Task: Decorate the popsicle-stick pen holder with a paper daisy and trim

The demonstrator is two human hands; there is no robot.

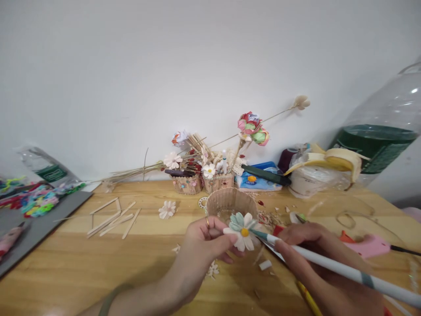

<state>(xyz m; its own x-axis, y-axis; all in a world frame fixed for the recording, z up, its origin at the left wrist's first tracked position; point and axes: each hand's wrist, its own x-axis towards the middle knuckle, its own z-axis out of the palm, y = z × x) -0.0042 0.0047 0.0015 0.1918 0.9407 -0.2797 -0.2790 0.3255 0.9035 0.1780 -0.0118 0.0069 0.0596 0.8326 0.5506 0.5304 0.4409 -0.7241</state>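
Pinched between the thumb and fingers of my left hand (210, 243) is a flower (244, 231) with a yellow centre. Its upper left petals are pale green and the others are white. My right hand (324, 263) grips a white marker (332, 264), whose green tip touches or nearly touches the petals just right of the centre. Right behind the flower stands a round wooden-sided cup (230, 202). Another white flower (167, 210) lies on the table to the left.
Craft sticks (105, 221) lie at left beside a grey board (49, 232). Decorated pots (187, 184) with dried flowers, a blue tissue pack (259, 177), a banana peel (345, 160) and a large bottle (378, 131) line the wall. A pink glue gun (371, 246) lies at right.
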